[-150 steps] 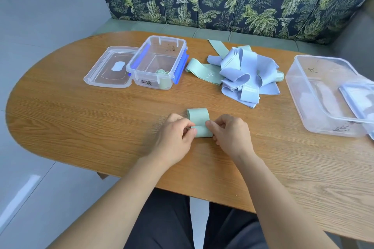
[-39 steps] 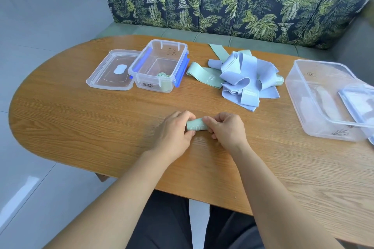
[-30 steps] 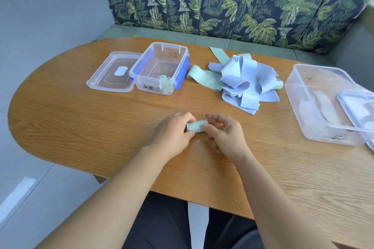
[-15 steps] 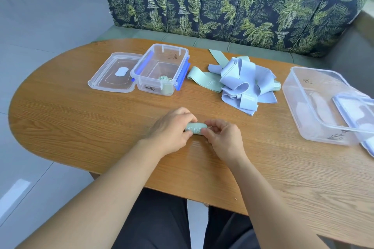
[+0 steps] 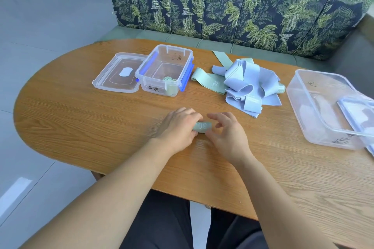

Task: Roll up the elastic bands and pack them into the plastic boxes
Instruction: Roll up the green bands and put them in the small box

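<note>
- Left hand (image 5: 178,129): fingers curled over the left end of the rolled sage-green elastic band (image 5: 202,126), clamping it.
- Right hand (image 5: 228,135): fingers loose, spread and lifted off the roll; only the thumb tip lies against its near right end.
- Rolled band: a tight, matte cylinder lying on its side between the two hands, on the front-centre of the oval wood-grain table (image 5: 81,117) (a pale "30" shows on its outer wrap).
- Small clear plastic box with blue clips (image 5: 176,48): rectangular, open, at the back left; a second green roll (image 5: 169,79) stands in its near right corner.
- Flat clear plastic lid (image 5: 119,73): lies just left of the small box.
- Heap of pale-blue elastic bands (image 5: 249,81): soft, looping folds, centre back; a flat green band (image 5: 210,82) juts out at its left.
- Large clear plastic box (image 5: 323,85): open, at the right edge; a blue-edged clear lid (image 5: 356,111) rests tilted across its right side.
</note>
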The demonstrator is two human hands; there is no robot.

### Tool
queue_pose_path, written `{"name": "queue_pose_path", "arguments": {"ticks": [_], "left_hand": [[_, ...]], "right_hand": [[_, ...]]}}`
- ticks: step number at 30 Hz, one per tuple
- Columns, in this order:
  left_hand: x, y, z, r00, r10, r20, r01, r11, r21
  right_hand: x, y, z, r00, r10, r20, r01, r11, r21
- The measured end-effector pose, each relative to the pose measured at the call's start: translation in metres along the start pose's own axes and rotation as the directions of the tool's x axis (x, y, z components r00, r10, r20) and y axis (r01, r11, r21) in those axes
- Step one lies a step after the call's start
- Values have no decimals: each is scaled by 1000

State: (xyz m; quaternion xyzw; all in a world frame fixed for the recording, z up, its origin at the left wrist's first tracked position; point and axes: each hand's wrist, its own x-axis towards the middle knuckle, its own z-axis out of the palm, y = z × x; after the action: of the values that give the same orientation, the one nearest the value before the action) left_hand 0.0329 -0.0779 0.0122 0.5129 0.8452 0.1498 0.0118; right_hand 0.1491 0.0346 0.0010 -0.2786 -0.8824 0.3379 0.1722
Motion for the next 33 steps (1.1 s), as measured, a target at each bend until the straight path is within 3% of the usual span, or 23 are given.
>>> {"name": "queue_pose_path", "arguments": {"ticks": [4,8,14,24,28,31,33], "left_hand": [[2,-3,1,1000,15,4,-14,1000,-19],[2,-5,2,1000,10,6,-9,999,-48],[1,-7,2,999,34,-11,-35,999,-13],[-9,-15,-23,981,98,-165,-119,985,-121],[-11,-22,-34,976,-60,-209,-1,959,-283],[-11,-25,-44,948,-262,-181,108,798,-594],[-10,-30,-48,928,-327,-181,116,713,-691]], "right_hand": [[4,3,6,996,-63,63,71,990,-125],[9,2,4,996,-67,57,72,993,-94],[15,-7,-9,984,5,179,3,999,-45],[28,-37,-41,920,18,392,-129,958,258],[41,-61,-53,898,-23,440,-137,935,328],[52,-79,-57,888,-40,458,-123,940,319],[59,-90,-57,888,-14,459,-148,938,313]]}}
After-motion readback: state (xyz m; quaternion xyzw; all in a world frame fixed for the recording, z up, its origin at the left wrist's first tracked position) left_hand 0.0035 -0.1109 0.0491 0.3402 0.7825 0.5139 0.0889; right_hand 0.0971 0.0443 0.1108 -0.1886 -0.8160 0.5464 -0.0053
